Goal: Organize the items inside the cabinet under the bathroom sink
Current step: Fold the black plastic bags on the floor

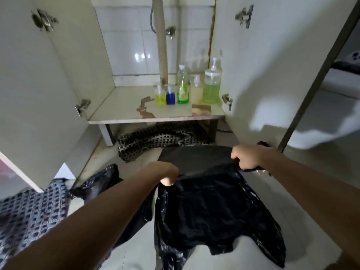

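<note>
A black plastic bag [212, 207] hangs in front of the open cabinet, held up by its top edge. My left hand [165, 172] pinches the edge on the left and my right hand [247, 156] grips it on the right. Inside the cabinet, on the shelf [120, 106], a row of bottles stands at the right: a small yellow one [160, 96], a small blue one [170, 96], a tall green one [183, 86], a pale pump bottle [196, 88] and a large green jar [212, 86]. A sponge [201, 109] lies at the shelf's front edge.
Both cabinet doors, left [33, 94] and right [272, 65], stand wide open. A drain pipe [161, 39] runs down the back wall. A checked cloth [155, 141] lies on the floor under the shelf, another patterned cloth [29, 211] at lower left, beside more black plastic [97, 182].
</note>
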